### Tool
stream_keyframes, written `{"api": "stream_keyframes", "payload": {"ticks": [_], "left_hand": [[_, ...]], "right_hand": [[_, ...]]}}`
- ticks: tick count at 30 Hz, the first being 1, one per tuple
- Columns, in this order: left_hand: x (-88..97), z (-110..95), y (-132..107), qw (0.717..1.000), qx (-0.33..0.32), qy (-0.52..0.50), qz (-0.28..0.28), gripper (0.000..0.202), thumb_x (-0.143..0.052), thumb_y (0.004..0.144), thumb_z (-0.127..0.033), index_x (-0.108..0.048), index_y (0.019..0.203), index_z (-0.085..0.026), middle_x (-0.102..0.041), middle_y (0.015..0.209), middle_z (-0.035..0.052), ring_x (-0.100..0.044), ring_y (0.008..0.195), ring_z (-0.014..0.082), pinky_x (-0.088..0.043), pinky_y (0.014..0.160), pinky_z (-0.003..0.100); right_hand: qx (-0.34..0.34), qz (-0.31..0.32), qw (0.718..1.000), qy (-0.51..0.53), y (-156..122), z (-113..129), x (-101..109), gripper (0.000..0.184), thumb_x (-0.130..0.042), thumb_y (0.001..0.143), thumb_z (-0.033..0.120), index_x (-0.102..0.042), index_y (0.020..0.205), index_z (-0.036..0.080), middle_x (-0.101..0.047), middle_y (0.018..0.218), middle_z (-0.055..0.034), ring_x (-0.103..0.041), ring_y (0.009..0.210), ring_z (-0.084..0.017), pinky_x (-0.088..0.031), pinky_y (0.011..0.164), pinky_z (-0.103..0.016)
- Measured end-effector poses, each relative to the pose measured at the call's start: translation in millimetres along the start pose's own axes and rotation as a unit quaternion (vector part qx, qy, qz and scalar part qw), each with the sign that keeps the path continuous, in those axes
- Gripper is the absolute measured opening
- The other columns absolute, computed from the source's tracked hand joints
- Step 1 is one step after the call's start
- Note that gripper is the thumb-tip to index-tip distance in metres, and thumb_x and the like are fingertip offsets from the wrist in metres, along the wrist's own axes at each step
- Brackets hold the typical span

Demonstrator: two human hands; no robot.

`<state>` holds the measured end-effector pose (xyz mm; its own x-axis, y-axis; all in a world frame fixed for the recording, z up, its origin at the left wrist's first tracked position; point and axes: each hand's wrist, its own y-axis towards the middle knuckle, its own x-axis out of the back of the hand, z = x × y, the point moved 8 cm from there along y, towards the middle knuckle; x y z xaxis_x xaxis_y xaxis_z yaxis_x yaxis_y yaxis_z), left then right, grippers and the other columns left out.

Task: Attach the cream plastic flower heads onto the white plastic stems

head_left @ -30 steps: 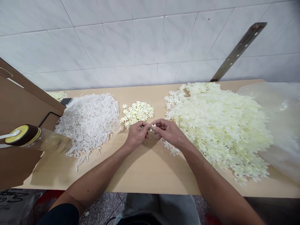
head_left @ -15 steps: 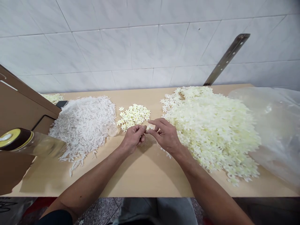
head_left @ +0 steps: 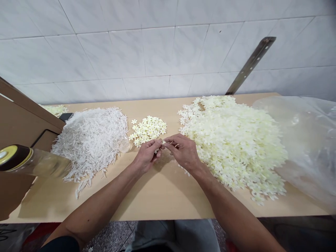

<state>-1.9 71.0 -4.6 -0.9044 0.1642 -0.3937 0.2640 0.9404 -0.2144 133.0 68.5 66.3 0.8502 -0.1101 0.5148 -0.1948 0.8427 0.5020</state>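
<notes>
Here, a tiny creamy-white piece (head_left: 164,142), perhaps a flower.

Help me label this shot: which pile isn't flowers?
The white pile, left of the small flower pile: it is thin strands, while the others show petals.

On table (head_left: 162,201): strands (head_left: 90,136) left, flowers (head_left: 150,128) centre and right.

Bright, even light, apparently from overhead, lays soft shadows of the forearms (head_left: 105,203) across the table (head_left: 162,208). The heap of pale flowers (head_left: 236,140) looks washed out; the clear plastic bag (head_left: 309,140) glints. Wide-angle distortion stretches the edges, the bottle (head_left: 48,163) blurs, and the floor (head_left: 112,235) is dimmer.
</notes>
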Motion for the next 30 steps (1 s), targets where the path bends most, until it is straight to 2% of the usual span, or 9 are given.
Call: {"api": "stream_keyframes", "payload": {"ticks": [6,11,14,21,25,30], "left_hand": [[3.9,2.0,0.5,0.998,-0.008,-0.051,-0.029,0.045,-0.083,0.071,-0.052,-0.065,0.081,-0.013,-0.063,0.081,0.0034,-0.045,0.049,0.004,-0.024,0.041,0.021],[9.3,1.3,-0.1,0.998,-0.015,-0.015,-0.051,0.043,-0.084,0.071,-0.051,-0.069,0.082,-0.013,-0.058,0.068,0.0002,-0.042,0.048,0.0041,-0.023,0.04,0.02],[10.3,1.3,-0.2,0.998,-0.015,-0.001,-0.06,0.044,-0.083,0.072,-0.054,-0.067,0.077,-0.013,-0.056,0.063,-0.0006,-0.04,0.047,0.0042,-0.022,0.04,0.02],[7.9,3.3,0.8,0.999,-0.005,-0.007,-0.049,0.049,-0.08,0.072,-0.059,-0.064,0.072,-0.013,-0.058,0.065,0.0014,-0.042,0.045,0.0048,-0.02,0.038,0.022],[9.0,3.2,2.2,0.999,-0.007,-0.01,-0.042,0.047,-0.081,0.072,-0.057,-0.064,0.071,-0.013,-0.06,0.069,0.0019,-0.044,0.047,0.0045,-0.02,0.038,0.022],[10.0,4.3,3.9,0.999,-0.003,-0.02,-0.039,0.05,-0.081,0.07,-0.06,-0.062,0.069,-0.014,-0.055,0.06,-0.0006,-0.041,0.044,0.0049,-0.019,0.038,0.022]], "right_hand": [[0.003,0.0,1.0,-0.003,-1.5,-1.1,-2.6,0.017,-0.063,0.097,0.035,-0.077,0.102,0.026,-0.076,0.097,-0.0054,-0.07,0.088,-0.019,-0.06,0.076,-0.031],[0.049,0.008,0.998,-0.027,-4.7,3.0,-5.1,0.02,-0.061,0.098,0.031,-0.076,0.112,0.027,-0.075,0.109,-0.0057,-0.071,0.097,-0.018,-0.057,0.088,-0.031],[0.056,0.004,0.998,-0.039,-5.6,2.0,-5.8,0.018,-0.063,0.097,0.032,-0.077,0.107,0.026,-0.074,0.104,-0.0055,-0.07,0.093,-0.018,-0.057,0.084,-0.03],[0.041,-0.008,0.996,-0.073,-3.1,-1.4,-4.8,0.015,-0.068,0.094,0.035,-0.077,0.09,0.024,-0.073,0.088,-0.005,-0.067,0.077,-0.018,-0.055,0.074,-0.031],[0.045,-0.018,0.997,-0.068,-2.4,2.8,-2.0,0.015,-0.066,0.094,0.034,-0.077,0.09,0.024,-0.073,0.087,-0.0052,-0.065,0.072,-0.017,-0.053,0.068,-0.031],[0.027,-0.01,0.997,-0.072,-2.8,2.0,-3.9,0.015,-0.068,0.093,0.036,-0.077,0.097,0.024,-0.074,0.09,-0.0057,-0.063,0.067,-0.016,-0.053,0.066,-0.032]]}}
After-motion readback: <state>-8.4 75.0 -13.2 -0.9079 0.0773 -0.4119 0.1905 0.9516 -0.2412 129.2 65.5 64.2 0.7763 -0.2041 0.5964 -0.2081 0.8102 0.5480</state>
